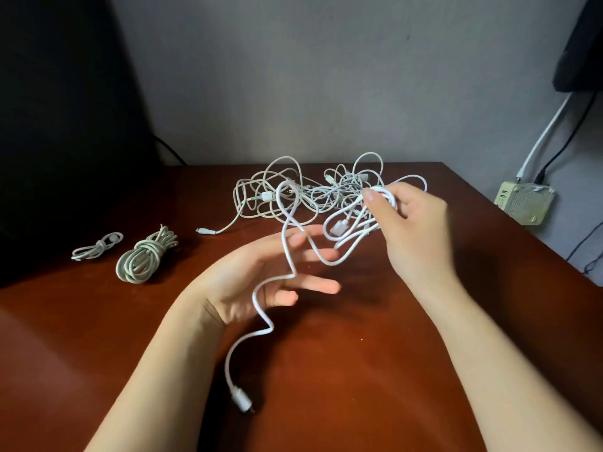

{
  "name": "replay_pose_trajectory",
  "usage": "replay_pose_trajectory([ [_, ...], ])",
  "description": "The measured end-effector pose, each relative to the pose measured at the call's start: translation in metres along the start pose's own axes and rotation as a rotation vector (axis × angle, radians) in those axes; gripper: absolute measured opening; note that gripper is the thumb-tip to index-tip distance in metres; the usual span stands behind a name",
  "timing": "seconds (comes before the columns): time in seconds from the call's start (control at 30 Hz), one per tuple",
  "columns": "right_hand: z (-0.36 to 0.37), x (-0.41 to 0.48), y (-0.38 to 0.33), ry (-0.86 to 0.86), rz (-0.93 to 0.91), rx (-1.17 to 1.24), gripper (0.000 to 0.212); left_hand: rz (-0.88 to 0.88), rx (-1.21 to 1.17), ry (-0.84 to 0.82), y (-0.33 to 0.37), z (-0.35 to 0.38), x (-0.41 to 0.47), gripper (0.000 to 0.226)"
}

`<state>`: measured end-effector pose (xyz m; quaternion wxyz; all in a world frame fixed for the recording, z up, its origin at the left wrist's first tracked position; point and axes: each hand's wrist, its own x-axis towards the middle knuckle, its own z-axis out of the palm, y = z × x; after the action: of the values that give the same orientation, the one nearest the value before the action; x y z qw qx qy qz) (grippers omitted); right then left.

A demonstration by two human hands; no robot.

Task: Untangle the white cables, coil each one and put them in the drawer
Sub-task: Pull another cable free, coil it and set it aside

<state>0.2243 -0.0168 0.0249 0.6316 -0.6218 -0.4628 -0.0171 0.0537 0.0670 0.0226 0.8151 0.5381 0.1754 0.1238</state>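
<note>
A tangle of white cables (293,194) lies at the back of the brown table (359,370). My right hand (414,226) holds a few loops of one white cable (287,256) above the table, thumb and fingers curled round them. That cable runs down across my left hand (261,275), whose fingers are spread and straight, palm up. Its free end hangs to a plug (241,401) near the front of the table. Two coiled cables lie at the left: a small thin one (97,246) and a thicker bundle (143,259).
A dark object fills the left side behind the table. On the right, past the table's edge, a pale box (525,203) has a white and a black lead plugged into it. No drawer is in view.
</note>
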Motion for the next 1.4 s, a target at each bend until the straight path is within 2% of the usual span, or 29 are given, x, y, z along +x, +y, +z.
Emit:
replay_pose_trajectory([
  [0.1, -0.004, 0.003, 0.004, 0.085, -0.006, -0.074, 0.042, -0.001, 0.011, 0.147, 0.001, -0.003, 0.002, 0.045],
  [0.2, -0.006, 0.005, 0.007, 0.089, -0.003, -0.177, 0.04, 0.12, 0.105, 0.236, -0.001, -0.009, 0.006, 0.04],
  [0.27, -0.005, 0.004, 0.004, 0.003, 0.01, -0.149, 0.038, 0.242, 0.231, 0.29, -0.003, -0.011, 0.005, 0.028],
  [0.4, -0.002, -0.002, -0.006, -0.254, 0.093, 0.032, 0.035, 0.397, 0.242, 0.396, -0.004, -0.008, 0.006, 0.012],
  [0.53, 0.001, -0.007, -0.013, -0.443, 0.158, 0.165, 0.021, 0.555, 0.314, 0.531, -0.006, -0.003, 0.01, 0.01],
  [0.63, 0.006, -0.013, -0.014, -0.552, 0.187, 0.166, 0.022, 0.615, 0.394, 0.617, -0.009, -0.001, 0.013, 0.008],
  [0.77, 0.009, -0.021, -0.021, -0.664, 0.203, 0.156, 0.023, 0.623, 0.561, 0.595, -0.015, -0.002, 0.017, 0.014],
  [0.87, 0.011, -0.023, -0.024, -0.612, 0.251, 0.243, 0.018, 0.654, 0.862, 0.552, -0.018, -0.003, 0.014, 0.005],
  [0.97, 0.01, -0.019, -0.023, -0.497, 0.316, 0.333, 0.018, 0.618, 1.152, 0.549, -0.021, -0.005, 0.012, 0.015],
  [1.07, 0.009, -0.016, -0.022, -0.379, 0.354, 0.376, 0.023, 0.575, 1.419, 0.701, -0.023, -0.004, 0.014, 0.021],
  [1.1, 0.008, -0.015, -0.021, -0.345, 0.37, 0.394, 0.027, 0.576, 1.435, 0.738, -0.022, -0.004, 0.014, 0.027],
  [1.13, 0.008, -0.015, -0.02, -0.314, 0.391, 0.415, 0.03, 0.588, 1.347, 0.747, -0.02, -0.003, 0.013, 0.028],
  [1.23, 0.007, -0.014, -0.019, -0.246, 0.448, 0.448, 0.029, 0.7, 0.892, 0.687, -0.013, -0.006, 0.013, 0.041],
  [1.27, 0.007, -0.014, -0.019, -0.237, 0.453, 0.437, 0.028, 0.736, 0.807, 0.672, -0.012, -0.005, 0.012, 0.042],
  [1.4, 0.01, -0.016, -0.017, -0.274, 0.399, 0.345, 0.025, 0.735, 0.738, 0.567, -0.014, 0.006, 0.009, 0.036],
])
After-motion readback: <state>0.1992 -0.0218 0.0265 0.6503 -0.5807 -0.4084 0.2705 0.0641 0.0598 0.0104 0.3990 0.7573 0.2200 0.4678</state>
